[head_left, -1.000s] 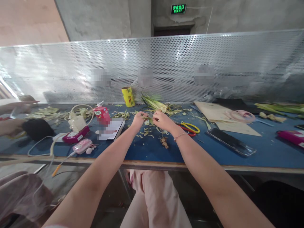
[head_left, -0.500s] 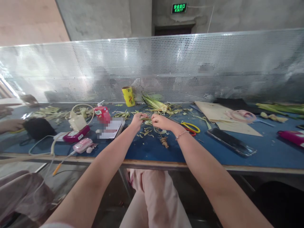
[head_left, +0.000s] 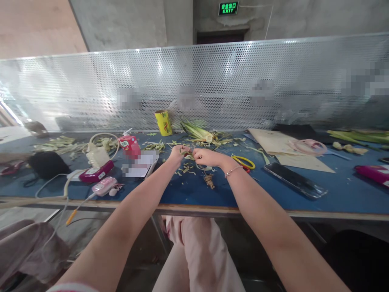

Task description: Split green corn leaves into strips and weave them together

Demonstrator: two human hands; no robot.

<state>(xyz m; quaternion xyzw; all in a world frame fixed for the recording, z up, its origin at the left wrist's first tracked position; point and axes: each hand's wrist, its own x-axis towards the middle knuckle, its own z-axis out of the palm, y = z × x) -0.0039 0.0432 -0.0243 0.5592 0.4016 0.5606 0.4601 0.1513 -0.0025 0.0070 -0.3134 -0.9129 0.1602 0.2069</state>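
Both my hands meet over the middle of the blue table (head_left: 188,194). My left hand (head_left: 176,155) is closed in a pinch on a small green leaf strip (head_left: 186,152). My right hand (head_left: 206,156), with a thin bracelet on the wrist, is closed on the other end of the same strip. Loose leaf scraps (head_left: 185,169) lie under and around the hands. A woven brown leaf piece (head_left: 209,181) rests on the table just in front of my right wrist. A bundle of green leaves (head_left: 197,132) lies behind the hands.
Yellow and red scissors (head_left: 244,163) and a phone (head_left: 294,180) lie to the right, beside cardboard (head_left: 282,150). To the left are a red drink carton (head_left: 130,146), pink devices (head_left: 96,172) with cables and a black pouch (head_left: 48,165). A yellow cup (head_left: 163,123) stands by the perforated metal screen (head_left: 212,85).
My hands have drawn slightly closer together and a little toward me, still pinching the leaf strip. A person's hands at the far left edge have left the view.
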